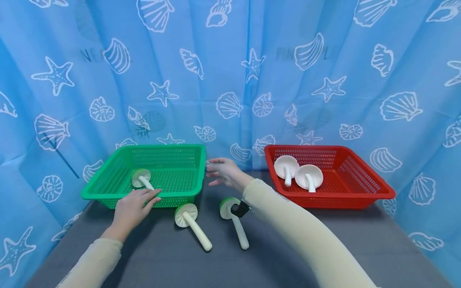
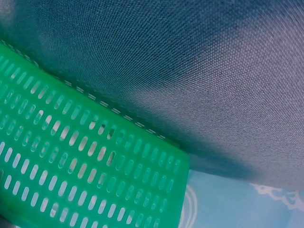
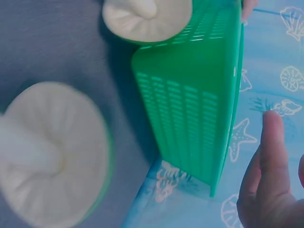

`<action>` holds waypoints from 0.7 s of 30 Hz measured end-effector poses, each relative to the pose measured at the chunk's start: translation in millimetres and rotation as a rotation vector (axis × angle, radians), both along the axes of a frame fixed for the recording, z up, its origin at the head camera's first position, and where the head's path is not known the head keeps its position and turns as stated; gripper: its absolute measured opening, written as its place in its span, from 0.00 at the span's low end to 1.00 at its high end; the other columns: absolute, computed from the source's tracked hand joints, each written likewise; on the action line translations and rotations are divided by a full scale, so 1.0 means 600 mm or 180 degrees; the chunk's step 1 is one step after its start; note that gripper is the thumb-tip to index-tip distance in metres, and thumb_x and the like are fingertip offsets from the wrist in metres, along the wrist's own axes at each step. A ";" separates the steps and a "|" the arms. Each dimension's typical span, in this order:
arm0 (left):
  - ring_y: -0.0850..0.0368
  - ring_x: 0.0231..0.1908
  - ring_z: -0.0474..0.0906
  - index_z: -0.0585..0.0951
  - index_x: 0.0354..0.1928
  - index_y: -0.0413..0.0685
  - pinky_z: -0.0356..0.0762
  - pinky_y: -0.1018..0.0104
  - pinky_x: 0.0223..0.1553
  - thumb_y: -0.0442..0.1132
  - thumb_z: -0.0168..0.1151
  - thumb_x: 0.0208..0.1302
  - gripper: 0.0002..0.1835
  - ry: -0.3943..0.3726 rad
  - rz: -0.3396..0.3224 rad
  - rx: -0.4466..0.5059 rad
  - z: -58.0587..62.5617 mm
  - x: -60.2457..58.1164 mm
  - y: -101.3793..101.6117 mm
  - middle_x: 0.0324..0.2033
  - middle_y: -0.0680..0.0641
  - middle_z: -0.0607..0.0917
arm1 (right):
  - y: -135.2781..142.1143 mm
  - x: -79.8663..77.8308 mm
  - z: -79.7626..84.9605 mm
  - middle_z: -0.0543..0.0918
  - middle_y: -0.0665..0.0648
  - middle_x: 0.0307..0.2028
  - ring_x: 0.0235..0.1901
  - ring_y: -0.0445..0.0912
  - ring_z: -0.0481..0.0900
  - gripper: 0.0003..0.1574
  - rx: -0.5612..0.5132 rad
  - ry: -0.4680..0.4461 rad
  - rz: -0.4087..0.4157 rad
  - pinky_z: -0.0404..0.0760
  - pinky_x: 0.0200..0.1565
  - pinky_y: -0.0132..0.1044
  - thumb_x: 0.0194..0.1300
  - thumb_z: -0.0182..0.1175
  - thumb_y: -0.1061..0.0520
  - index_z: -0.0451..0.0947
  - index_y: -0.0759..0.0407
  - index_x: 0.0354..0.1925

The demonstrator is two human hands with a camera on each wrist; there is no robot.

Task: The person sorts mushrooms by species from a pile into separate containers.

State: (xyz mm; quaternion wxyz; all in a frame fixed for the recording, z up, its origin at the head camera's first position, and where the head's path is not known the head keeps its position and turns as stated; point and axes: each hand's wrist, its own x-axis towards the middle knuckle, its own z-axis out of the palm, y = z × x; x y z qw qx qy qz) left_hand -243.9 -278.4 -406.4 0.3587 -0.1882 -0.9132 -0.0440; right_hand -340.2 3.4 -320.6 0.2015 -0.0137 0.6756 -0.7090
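My left hand (image 1: 131,210) is at the front rim of the green basket (image 1: 169,198), the rim between its thumb and fingers. A toy mushroom (image 1: 141,178) lies inside, its stem end close to those fingertips. My right hand (image 1: 226,173) is held beside the basket's right end, fingers loosely extended with nothing in them; in the right wrist view the fingers (image 3: 273,156) stand apart from the rim. Two more mushrooms with green-edged caps and pale stems, one (image 1: 194,228) nearer the basket and one (image 1: 239,232) below my right wrist, lie on the table.
At the right stands a red basket (image 1: 335,200) holding two white mushroom-shaped pieces, one (image 1: 286,166) left of the other (image 1: 309,176). A dark grey cloth (image 1: 288,264) covers the table. Behind hangs a blue curtain (image 1: 230,80) with white seashell prints.
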 end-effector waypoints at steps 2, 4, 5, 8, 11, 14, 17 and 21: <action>0.47 0.31 0.82 0.87 0.49 0.51 0.72 0.61 0.16 0.67 0.35 0.67 0.37 0.0048 -0.0028 -0.0011 0.001 -0.001 -0.001 0.36 0.46 0.87 | 0.011 0.007 -0.001 0.76 0.68 0.56 0.46 0.56 0.81 0.24 0.0042 0.0028 -0.0025 0.85 0.29 0.42 0.72 0.55 0.65 0.69 0.64 0.64; 0.48 0.30 0.82 0.87 0.49 0.50 0.66 0.64 0.13 0.68 0.27 0.67 0.42 0.0080 -0.0070 0.0002 0.000 -0.002 -0.002 0.35 0.46 0.86 | 0.024 0.015 -0.002 0.77 0.68 0.55 0.45 0.56 0.81 0.22 0.0090 0.0047 -0.0031 0.84 0.27 0.41 0.72 0.55 0.64 0.70 0.63 0.63; 0.48 0.30 0.82 0.87 0.49 0.50 0.66 0.64 0.13 0.68 0.27 0.67 0.41 0.0082 -0.0075 0.0001 -0.001 -0.002 -0.002 0.35 0.46 0.86 | 0.030 0.019 -0.003 0.76 0.68 0.55 0.46 0.57 0.81 0.22 0.0108 0.0054 -0.0021 0.84 0.26 0.40 0.72 0.55 0.63 0.70 0.64 0.62; 0.46 0.31 0.83 0.86 0.50 0.50 0.78 0.56 0.22 0.67 0.30 0.67 0.40 0.0071 -0.0074 0.0016 -0.003 0.000 0.001 0.35 0.45 0.86 | 0.051 0.033 -0.008 0.76 0.69 0.55 0.45 0.56 0.81 0.21 0.0142 0.0076 0.0010 0.84 0.28 0.41 0.73 0.54 0.62 0.70 0.65 0.62; 0.44 0.32 0.83 0.86 0.50 0.50 0.81 0.44 0.35 0.67 0.31 0.67 0.39 0.0060 -0.0079 0.0037 -0.005 0.000 0.002 0.36 0.45 0.87 | 0.073 0.048 -0.011 0.75 0.69 0.55 0.46 0.55 0.81 0.21 0.0150 0.0122 0.0023 0.85 0.32 0.44 0.74 0.53 0.61 0.69 0.66 0.62; 0.44 0.32 0.83 0.86 0.50 0.50 0.79 0.41 0.38 0.67 0.31 0.67 0.39 0.0078 -0.0082 0.0050 -0.006 -0.002 0.001 0.36 0.45 0.87 | 0.093 0.060 -0.016 0.74 0.70 0.56 0.45 0.54 0.81 0.21 0.0121 0.0156 0.0034 0.85 0.34 0.46 0.74 0.53 0.61 0.68 0.66 0.62; 0.44 0.31 0.83 0.87 0.49 0.50 0.80 0.42 0.36 0.67 0.31 0.67 0.39 0.0088 -0.0063 0.0046 -0.006 -0.002 0.001 0.36 0.45 0.87 | 0.110 0.071 -0.023 0.75 0.69 0.56 0.42 0.51 0.81 0.22 0.0084 0.0129 0.0023 0.85 0.35 0.46 0.74 0.53 0.60 0.68 0.66 0.62; 0.44 0.33 0.83 0.86 0.50 0.49 0.80 0.42 0.37 0.66 0.37 0.68 0.36 0.0010 -0.0031 0.0045 -0.005 0.001 0.000 0.37 0.45 0.87 | 0.129 0.083 -0.032 0.75 0.68 0.55 0.39 0.48 0.81 0.22 0.0061 0.0066 -0.0004 0.85 0.36 0.46 0.75 0.52 0.60 0.67 0.66 0.63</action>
